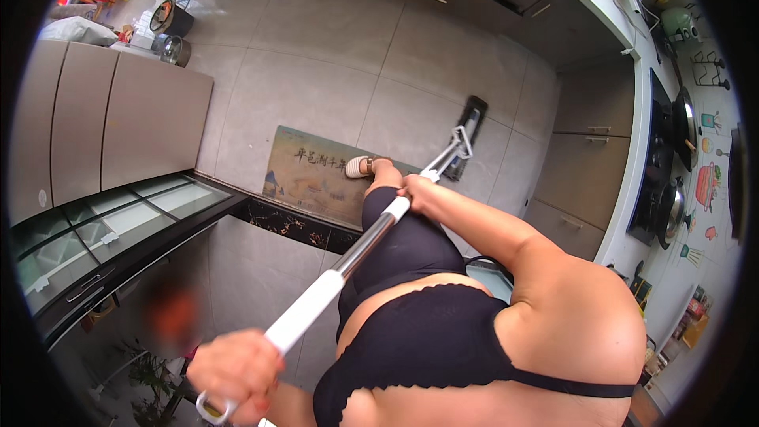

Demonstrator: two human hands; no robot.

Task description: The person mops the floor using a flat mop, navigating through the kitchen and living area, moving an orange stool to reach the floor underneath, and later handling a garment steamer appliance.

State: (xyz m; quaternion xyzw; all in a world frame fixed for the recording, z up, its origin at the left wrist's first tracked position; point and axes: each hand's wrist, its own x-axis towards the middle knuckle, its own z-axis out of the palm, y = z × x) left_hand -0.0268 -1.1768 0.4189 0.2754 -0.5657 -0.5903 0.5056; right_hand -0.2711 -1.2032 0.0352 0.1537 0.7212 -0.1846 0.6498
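Both of my hands grip a long mop with a white and chrome pole point(369, 243). My left hand point(237, 370) wraps the white upper handle, beside the hanging loop point(214, 409) at its end. Farther down, my right hand point(417, 193) closes around the pole near a white joint. The dark, oblong mop head point(471, 133) lies on the grey tiled floor point(320, 77), its white lever frame above it. Next to the head is a printed floor mat point(314, 181) bearing writing. My foot in a striped shoe point(357, 167) is on the mat.
A glass-paned sliding door point(148, 213) and a dark threshold point(296, 227) run along the left. Beyond them is another person point(172, 311), blurred. Cabinets point(584, 175) and a counter with a black hob point(646, 154) border the right. A bin point(172, 18) stands far left.
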